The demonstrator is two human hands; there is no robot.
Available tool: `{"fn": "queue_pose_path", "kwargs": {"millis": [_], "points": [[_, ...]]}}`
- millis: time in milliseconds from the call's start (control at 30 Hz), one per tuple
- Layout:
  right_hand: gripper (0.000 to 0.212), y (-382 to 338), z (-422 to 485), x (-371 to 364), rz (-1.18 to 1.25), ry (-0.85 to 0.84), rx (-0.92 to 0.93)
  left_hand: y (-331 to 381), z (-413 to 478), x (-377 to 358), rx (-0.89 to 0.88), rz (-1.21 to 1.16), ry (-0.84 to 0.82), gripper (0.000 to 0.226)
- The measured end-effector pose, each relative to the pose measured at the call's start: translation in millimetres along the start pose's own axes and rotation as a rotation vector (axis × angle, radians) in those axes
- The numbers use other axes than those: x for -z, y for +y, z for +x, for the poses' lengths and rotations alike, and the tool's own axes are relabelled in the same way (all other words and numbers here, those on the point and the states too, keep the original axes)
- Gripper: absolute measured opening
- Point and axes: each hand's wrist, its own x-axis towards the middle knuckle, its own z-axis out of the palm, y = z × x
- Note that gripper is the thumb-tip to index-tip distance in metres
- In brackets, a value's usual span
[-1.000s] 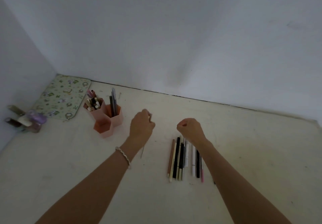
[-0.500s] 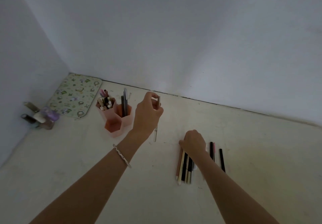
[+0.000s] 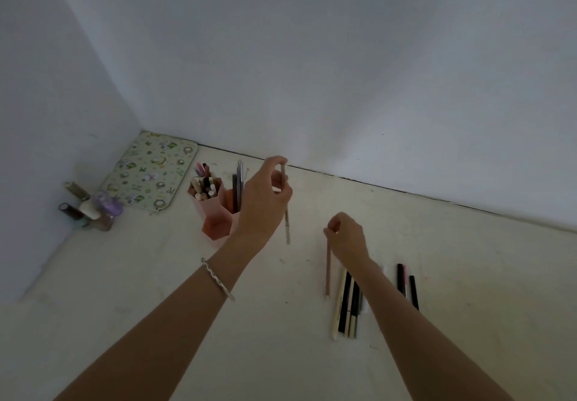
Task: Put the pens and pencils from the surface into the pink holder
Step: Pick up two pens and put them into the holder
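Note:
The pink holder point(image 3: 215, 229), made of hexagonal cups, stands at the left with several pens in its rear cups. Just to its right, my left hand point(image 3: 263, 204) pinches a thin grey pen point(image 3: 286, 224) that hangs upright above the surface. My right hand point(image 3: 346, 238) grips the top of a brown-pink pencil point(image 3: 327, 272), whose lower end points at the surface. A row of several pens and pencils point(image 3: 348, 303) lies beneath my right forearm, and black and pink ones point(image 3: 406, 285) lie to its right.
A floral green pouch point(image 3: 150, 172) lies in the back left corner. A cluster of small bottles point(image 3: 90, 207) stands against the left wall. White walls close off the back and left of the pale surface point(image 3: 156, 291).
My left hand has risen with the grey pen and come closer to the holder. My right hand has closed on the brown-pink pencil and lifted its top end away from the row.

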Motion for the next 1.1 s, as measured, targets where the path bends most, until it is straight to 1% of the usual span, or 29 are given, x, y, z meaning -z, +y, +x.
{"fn": "queue_pose_path", "kwargs": {"millis": [100, 167, 200, 267, 333, 400, 467, 500, 533, 600, 667, 767, 833, 900, 933, 1000, 1100], "points": [[0.002, -31, 9, 23, 0.144, 0.123, 0.061, 3, 20, 34, -0.070, 0.006, 0.155, 0.034], [0.002, -55, 13, 39, 0.265, 0.202, 0.103, 1, 31, 57, -0.109, 0.091, 0.237, 0.033], [0.002, -67, 13, 46, 0.323, 0.234, 0.125, -2, 35, 66, -0.111, 0.125, 0.253, 0.034], [0.004, -90, 13, 53, 0.430, 0.290, 0.168, -11, 39, 78, -0.112, 0.202, 0.241, 0.034], [0.004, -108, 11, 55, 0.527, 0.325, 0.190, -20, 40, 78, -0.140, 0.323, 0.181, 0.031], [0.005, -121, 9, 52, 0.590, 0.335, 0.202, -31, 38, 74, -0.193, 0.518, 0.107, 0.022], [0.006, -132, 5, 47, 0.627, 0.326, 0.211, -41, 38, 71, -0.280, 0.793, 0.098, 0.013], [0.006, -137, 3, 43, 0.643, 0.317, 0.222, -45, 39, 71, -0.316, 0.887, 0.114, 0.013], [0.006, -141, 1, 39, 0.656, 0.309, 0.236, -48, 40, 73, -0.322, 0.919, 0.131, 0.017], [0.006, -150, -3, 29, 0.663, 0.293, 0.267, -48, 43, 80, -0.285, 0.891, 0.180, 0.031], [0.006, -157, -6, 16, 0.662, 0.268, 0.297, -42, 44, 89, -0.264, 0.841, 0.238, 0.039], [0.008, -162, -10, -8, 0.623, 0.204, 0.320, -32, 44, 97, -0.253, 0.773, 0.251, 0.042], [0.010, -160, -12, -24, 0.544, 0.128, 0.323, -26, 41, 98, -0.254, 0.712, 0.243, 0.042], [0.007, -155, -13, -35, 0.467, 0.042, 0.312, -19, 34, 91, -0.265, 0.666, 0.240, 0.041], [0.007, -152, -13, -36, 0.453, 0.024, 0.309, -16, 29, 85, -0.269, 0.654, 0.237, 0.040], [0.010, -145, -13, -32, 0.477, 0.056, 0.305, -12, 19, 70, -0.262, 0.647, 0.222, 0.036], [0.012, -133, -9, -5, 0.476, 0.175, 0.320, -7, 2, 42, -0.249, 0.609, 0.172, 0.026]]}}
